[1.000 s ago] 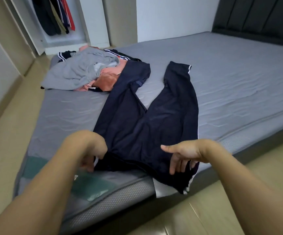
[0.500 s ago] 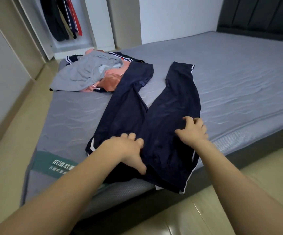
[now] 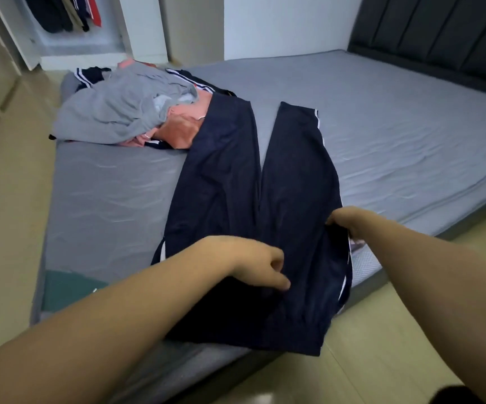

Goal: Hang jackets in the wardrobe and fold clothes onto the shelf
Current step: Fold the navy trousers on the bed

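From the head camera we see the navy trousers [image 3: 265, 199] spread flat on the grey mattress [image 3: 396, 126], legs pointing away toward the far side and the waist end hanging over the near edge above the pale floor [image 3: 381, 345]. A white stripe runs down the outer seam of the right leg.

Our left hand [image 3: 250, 265] lies on top of the trousers near the middle of the seat, just below where the two legs part. Its fingers are loosely curled with the tips down against the cloth; we think they are pressing on it rather than gathering it, though the blur leaves that unsure.

Our right hand [image 3: 342, 221] is at the right outer edge of the trousers, beside the white stripe. Its fingers curl around the edge of the cloth and grip it, the fabric bunched just under them.

Further off, the left trouser leg's end touches a heap of clothes [image 3: 125, 112]: a grey garment on top, orange and pink pieces under it, and a dark striped one behind. Beyond the heap the wardrobe [image 3: 69, 27] stands open with dark and red clothes hanging inside. A dark padded headboard [image 3: 439, 33] closes the right end of the bed.
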